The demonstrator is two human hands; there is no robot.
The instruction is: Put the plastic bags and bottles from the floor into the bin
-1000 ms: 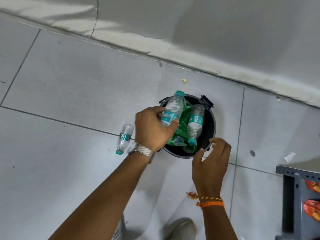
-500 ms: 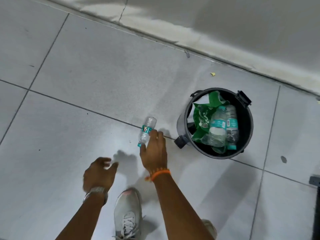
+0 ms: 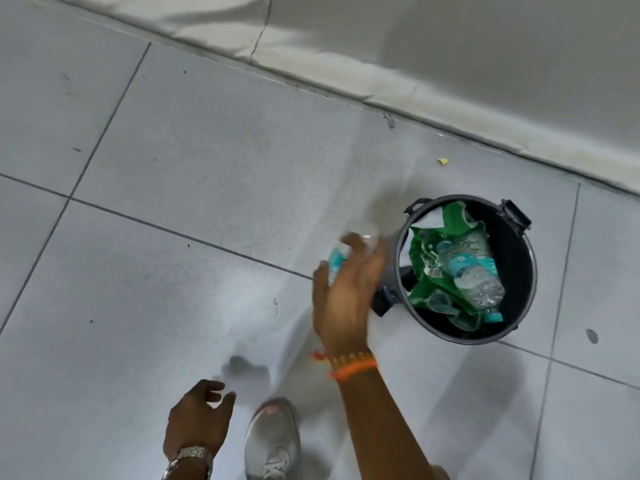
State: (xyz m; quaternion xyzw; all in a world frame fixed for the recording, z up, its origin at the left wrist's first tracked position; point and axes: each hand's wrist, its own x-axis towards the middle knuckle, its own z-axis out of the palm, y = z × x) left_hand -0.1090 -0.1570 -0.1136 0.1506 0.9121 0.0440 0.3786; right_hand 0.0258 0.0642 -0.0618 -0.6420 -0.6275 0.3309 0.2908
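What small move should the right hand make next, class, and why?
Probably carry the small bottle rightward over the bin's rim and let go. The right hand grips it just left of the open bin, which holds bottles and a green bag.

Even, cool indoor light fills the view, fairly bright on the pale grey tiled floor (image 3: 180, 258). A broad sheen runs across the tiles from the centre toward 6 o'clock. Soft dark shadows lie at 6 o'clock and at 4 o'clock beside the round black plastic bin (image 3: 519, 271). The right hand (image 3: 346, 289) and its clear bottle with a teal label (image 3: 341, 254) are motion-blurred. Tile lines bow toward the edges.
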